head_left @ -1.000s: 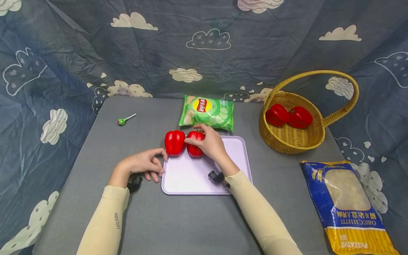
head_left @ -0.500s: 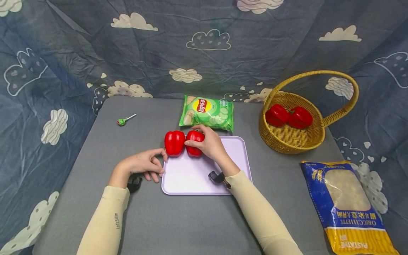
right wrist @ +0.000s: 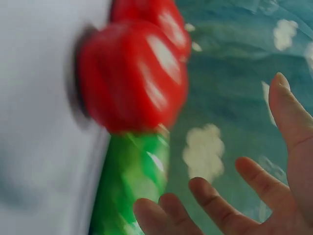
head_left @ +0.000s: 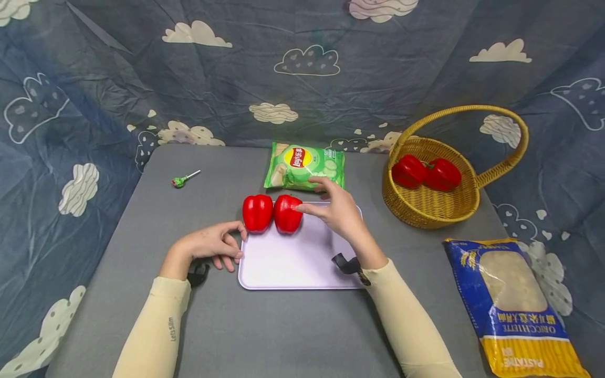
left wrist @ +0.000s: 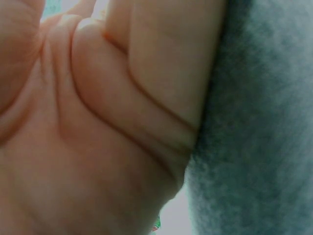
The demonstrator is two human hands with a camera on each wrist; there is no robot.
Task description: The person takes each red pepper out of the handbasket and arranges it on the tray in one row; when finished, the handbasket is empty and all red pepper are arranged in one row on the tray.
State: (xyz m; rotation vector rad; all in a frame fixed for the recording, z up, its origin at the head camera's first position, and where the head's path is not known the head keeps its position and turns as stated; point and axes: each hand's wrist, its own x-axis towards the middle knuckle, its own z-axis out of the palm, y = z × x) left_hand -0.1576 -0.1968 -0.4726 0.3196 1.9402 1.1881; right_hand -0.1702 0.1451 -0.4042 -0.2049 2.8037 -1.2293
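A dark cloth printed with pale clouds (head_left: 212, 68) hung behind and beside the grey surface (head_left: 283, 336). At the far right stood a handled wicker basket (head_left: 416, 216), with two red peppers (head_left: 443, 174) lying inside it. Nearer the person on that side lay a blue-and-yellow pasta bag (head_left: 515, 304). A pale lilac tray (head_left: 288, 265) sat in the middle, and a green chip bag (head_left: 302, 167) lay just beyond its far edge. The right hand (head_left: 337, 212) was over the tray, its grip apart, thumb and fingers spread, the thumb near one pepper. The left hand (head_left: 210, 244) was at the tray's left edge, its grip apart around nothing, fingers loosely bent. The right-hand pepper (head_left: 288, 214) and left-hand pepper (head_left: 257, 212) stood side by side in the tray's far left corner. Smallest was a lollipop (head_left: 178, 182) at the far left.
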